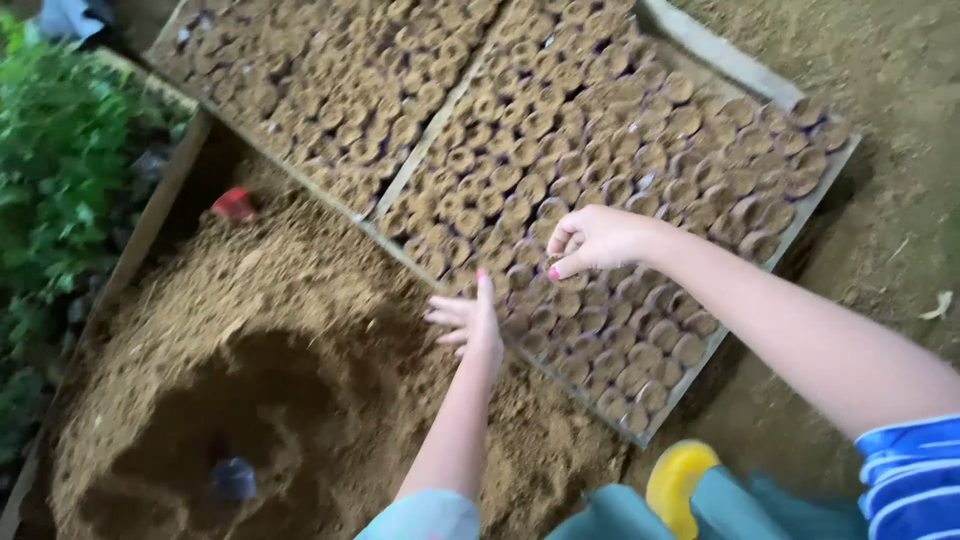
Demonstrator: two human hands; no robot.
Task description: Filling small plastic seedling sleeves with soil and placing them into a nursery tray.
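Pots (600, 300) fill a wooden tray (800, 205) in close rows, each a small round tube packed to the brim with brown soil, the same dull tan as the ground about them. The tray lies at a slant across the upper middle of the view, split by a wooden slat (430, 135) into two beds. The right hand (595, 240) hovers over the near bed with its fingertips pinched narrow on something small and dark; it is too blurred to say what that is. The left hand (470, 320) is spread wide, fingers flat and apart, at the tray's near edge where the soil heap (280, 330) meets it; whether it touches the soil or the wood cannot be told.

The heap lies in the lower left, with a darker hollow dug into it. In the hollow sits a small dark thing (232, 480), half buried and unclear. A red thing (233, 205) lies at the heap's far edge, its shape smeared. Green plants (50, 170) stand at the left, cut off by the frame. The tray's far rows run out of view at the top. A yellow round thing (680, 480) shows at the bottom, partly behind teal cloth.
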